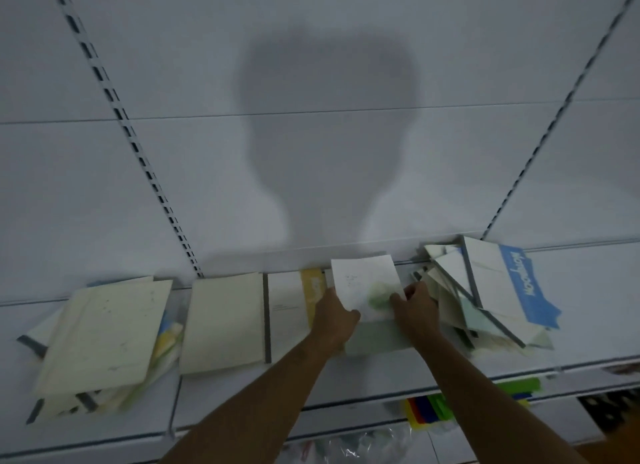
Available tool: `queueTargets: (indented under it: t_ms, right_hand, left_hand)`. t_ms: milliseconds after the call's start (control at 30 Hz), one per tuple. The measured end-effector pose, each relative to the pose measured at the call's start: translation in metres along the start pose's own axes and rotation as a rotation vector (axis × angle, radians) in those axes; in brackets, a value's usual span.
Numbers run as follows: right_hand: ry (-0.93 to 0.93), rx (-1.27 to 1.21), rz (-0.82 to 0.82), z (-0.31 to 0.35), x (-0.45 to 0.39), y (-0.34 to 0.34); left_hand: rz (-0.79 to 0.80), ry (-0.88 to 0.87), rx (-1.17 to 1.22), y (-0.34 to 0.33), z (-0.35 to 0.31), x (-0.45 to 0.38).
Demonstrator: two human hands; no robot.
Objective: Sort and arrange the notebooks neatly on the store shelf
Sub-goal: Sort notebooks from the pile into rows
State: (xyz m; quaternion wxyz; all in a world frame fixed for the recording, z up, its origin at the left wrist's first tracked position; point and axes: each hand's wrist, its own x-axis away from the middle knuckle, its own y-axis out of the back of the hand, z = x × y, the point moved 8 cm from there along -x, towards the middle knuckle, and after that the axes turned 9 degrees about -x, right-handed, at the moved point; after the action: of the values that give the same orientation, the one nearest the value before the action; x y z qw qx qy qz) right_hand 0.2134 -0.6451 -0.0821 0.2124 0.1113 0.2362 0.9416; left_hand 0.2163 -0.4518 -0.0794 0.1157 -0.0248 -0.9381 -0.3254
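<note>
Gripping a white, green-smudged notebook by its lower corners, left hand and right hand

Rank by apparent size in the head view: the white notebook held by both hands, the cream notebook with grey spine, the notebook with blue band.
1. Cream notebook with grey spine and notebook with blue band: look alike, unranked.
2. White notebook, smallest, partly covered by the hands.
</note>
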Motion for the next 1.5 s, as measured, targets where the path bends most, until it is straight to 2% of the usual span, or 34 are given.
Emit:
queueTargets:
  t_ms: [200, 367, 667, 767, 833, 900, 1000, 1233, 1500]
  right_hand:
    - [0.037, 0.063, 0.104, -0.009, -0.018, -0.021]
    - [0.066, 0.14, 0.103, -0.011, -0.025, -0.028]
    - [0.057, 0.164, 0.149, -0.019, -0.029, -0.034]
    - [0.028, 0.184, 0.118, -0.02, -0.024, -0.035]
    - [0.05, 0.255, 0.022, -0.01, -0.017, -0.032]
    - [0.11, 0.286, -0.061, 0.011, -0.005, -0.034]
    - [0.232, 0.215, -0.063, 0.055, 0.02, -0.061]
    - [0.294, 0.111, 0.249, 0.143, 0.114, -0.194]
    - [0.262, 0.188, 0.453, 0.183, 0.211, -0.325]
  left_hand:
    - [-0.041, 0.012, -0.073, -0.008, 0.005, -0.009]
    - [-0.041, 0.014, -0.159, -0.016, 0.008, -0.006]
    - [-0.166, -0.034, -0.139, -0.014, 0.001, 0.002]
    - [-0.174, -0.06, -0.157, -0.007, 0.002, 0.006]
    - [-0.18, -0.06, -0.156, 0.003, 0.007, 0.008]
    - [-0.198, -0.059, -0.146, 0.02, 0.014, 0.009]
    - [-0.266, -0.042, -0.166, 0.064, 0.032, 0.015]
    - [-0.457, 0.084, -0.158, 0.208, 0.118, 0.041]
    - [-0.525, 0.206, -0.269, 0.334, 0.23, 0.076]
